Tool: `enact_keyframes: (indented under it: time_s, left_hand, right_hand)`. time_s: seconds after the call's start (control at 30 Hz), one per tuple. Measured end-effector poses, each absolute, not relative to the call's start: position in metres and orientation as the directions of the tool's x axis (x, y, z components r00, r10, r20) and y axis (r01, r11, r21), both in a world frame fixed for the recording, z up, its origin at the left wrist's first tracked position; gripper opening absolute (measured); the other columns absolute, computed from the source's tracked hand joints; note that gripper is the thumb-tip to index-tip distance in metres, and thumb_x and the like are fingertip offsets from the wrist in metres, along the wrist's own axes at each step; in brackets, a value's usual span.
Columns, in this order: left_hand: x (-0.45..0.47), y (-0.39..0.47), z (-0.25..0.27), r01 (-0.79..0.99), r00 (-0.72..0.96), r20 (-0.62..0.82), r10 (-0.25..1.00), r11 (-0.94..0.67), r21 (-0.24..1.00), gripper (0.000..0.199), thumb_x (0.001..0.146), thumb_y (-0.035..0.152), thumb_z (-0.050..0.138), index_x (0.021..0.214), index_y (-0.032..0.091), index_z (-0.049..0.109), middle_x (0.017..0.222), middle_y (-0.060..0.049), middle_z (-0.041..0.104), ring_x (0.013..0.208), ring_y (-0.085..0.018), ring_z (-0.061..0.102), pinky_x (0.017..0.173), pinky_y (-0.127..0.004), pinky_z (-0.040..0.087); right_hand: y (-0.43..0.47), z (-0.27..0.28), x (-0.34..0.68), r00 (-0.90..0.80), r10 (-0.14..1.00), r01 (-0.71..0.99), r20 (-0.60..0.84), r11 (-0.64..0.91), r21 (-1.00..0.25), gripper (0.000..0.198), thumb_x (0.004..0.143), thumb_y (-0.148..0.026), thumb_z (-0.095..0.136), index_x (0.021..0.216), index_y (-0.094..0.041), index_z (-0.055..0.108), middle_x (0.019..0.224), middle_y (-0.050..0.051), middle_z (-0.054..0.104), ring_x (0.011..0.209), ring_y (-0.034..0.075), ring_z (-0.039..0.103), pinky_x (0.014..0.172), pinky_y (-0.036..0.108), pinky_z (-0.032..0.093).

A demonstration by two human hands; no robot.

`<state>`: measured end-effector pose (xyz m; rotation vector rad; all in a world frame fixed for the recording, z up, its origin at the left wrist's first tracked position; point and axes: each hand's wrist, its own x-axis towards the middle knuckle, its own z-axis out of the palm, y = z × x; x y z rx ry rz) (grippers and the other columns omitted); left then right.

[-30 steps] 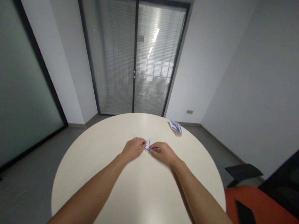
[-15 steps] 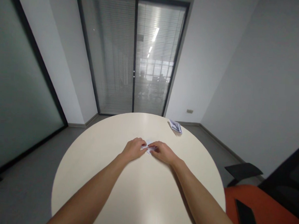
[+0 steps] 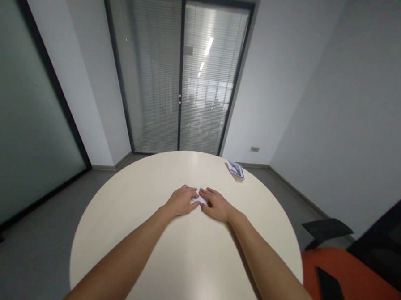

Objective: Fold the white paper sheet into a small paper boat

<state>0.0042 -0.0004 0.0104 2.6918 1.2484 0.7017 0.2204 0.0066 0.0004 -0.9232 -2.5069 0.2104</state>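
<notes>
Both hands [image 3: 182,201] [image 3: 217,205] now flatter on paper [image 3: 200,196]

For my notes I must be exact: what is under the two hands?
Under the left hand and right hand is a small white paper, on the round table. Part of it shows between them; the rest is covered, so its full shape cannot be seen.

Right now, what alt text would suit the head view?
A left hand and a right hand touch a small white paper between them on a round cream table. A folded item lies near its far right edge; an orange chair stands at right.
</notes>
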Motion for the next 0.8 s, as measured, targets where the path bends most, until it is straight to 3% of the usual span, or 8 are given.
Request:
enact_keyframes:
  time_s: [0.13, 0.23, 0.4, 0.6, 0.7, 0.8]
  left_hand:
    - [0.006, 0.0, 0.011, 0.706, 0.541, 0.363, 0.759, -0.644, 0.294, 0.019, 0.096, 0.029, 0.057, 0.103, 0.024, 0.074, 0.112, -0.004, 0.074, 0.102, -0.024, 0.062, 0.093, -0.035, 0.049]
    - [0.006, 0.002, 0.011, 0.72, 0.518, 0.345, 0.782, -0.617, 0.318, 0.02, 0.097, 0.027, 0.056, 0.101, 0.024, 0.075, 0.112, -0.004, 0.074, 0.101, -0.023, 0.063, 0.094, -0.034, 0.049]
    - [0.007, 0.004, 0.006, 0.764, 0.448, 0.327, 0.832, -0.546, 0.343, 0.022, 0.095, 0.022, 0.055, 0.108, 0.022, 0.074, 0.114, -0.004, 0.074, 0.106, -0.025, 0.062, 0.096, -0.036, 0.049]
    - [0.004, 0.006, 0.005, 0.745, 0.484, 0.323, 0.813, -0.577, 0.335, 0.02, 0.092, 0.021, 0.058, 0.103, 0.02, 0.074, 0.11, -0.007, 0.074, 0.103, -0.024, 0.063, 0.094, -0.034, 0.049]
    - [0.0, 0.005, 0.008, 0.68, 0.556, 0.329, 0.763, -0.645, 0.349, 0.016, 0.09, 0.026, 0.063, 0.099, 0.02, 0.074, 0.11, -0.007, 0.073, 0.103, -0.023, 0.064, 0.095, -0.033, 0.049]
    - [-0.002, 0.003, 0.012, 0.635, 0.584, 0.34, 0.737, -0.676, 0.375, 0.021, 0.088, 0.033, 0.066, 0.103, 0.02, 0.073, 0.11, -0.007, 0.073, 0.105, -0.024, 0.063, 0.096, -0.033, 0.048]
  right_hand:
    - [0.006, 0.006, 0.222, -0.708, 0.624, 0.561, 0.331, 0.782, -0.273, 0.045, 0.095, -0.028, 0.055, 0.139, -0.019, 0.06, 0.148, 0.013, 0.055, 0.139, 0.027, 0.05, 0.123, 0.05, 0.027]
    - [0.004, 0.014, 0.223, -0.717, 0.615, 0.537, 0.327, 0.787, -0.303, 0.036, 0.096, -0.032, 0.057, 0.128, -0.023, 0.068, 0.142, 0.01, 0.061, 0.134, 0.026, 0.055, 0.12, 0.049, 0.032]
    - [0.002, 0.018, 0.225, -0.659, 0.679, 0.579, 0.324, 0.733, -0.358, 0.023, 0.093, -0.036, 0.061, 0.099, -0.024, 0.08, 0.125, 0.01, 0.072, 0.111, 0.027, 0.068, 0.096, 0.039, 0.052]
    - [0.005, 0.017, 0.225, -0.615, 0.721, 0.583, 0.319, 0.688, -0.432, 0.02, 0.089, -0.033, 0.063, 0.088, -0.025, 0.082, 0.106, 0.005, 0.077, 0.09, 0.021, 0.07, 0.082, 0.03, 0.053]
    - [0.005, 0.016, 0.225, -0.587, 0.737, 0.595, 0.336, 0.674, -0.438, 0.017, 0.087, -0.028, 0.064, 0.09, -0.022, 0.08, 0.096, 0.005, 0.077, 0.086, 0.021, 0.069, 0.082, 0.03, 0.052]
    - [0.005, 0.012, 0.227, -0.576, 0.72, 0.604, 0.386, 0.694, -0.392, 0.028, 0.083, -0.026, 0.067, 0.109, -0.02, 0.076, 0.107, 0.007, 0.076, 0.099, 0.025, 0.068, 0.094, 0.037, 0.051]
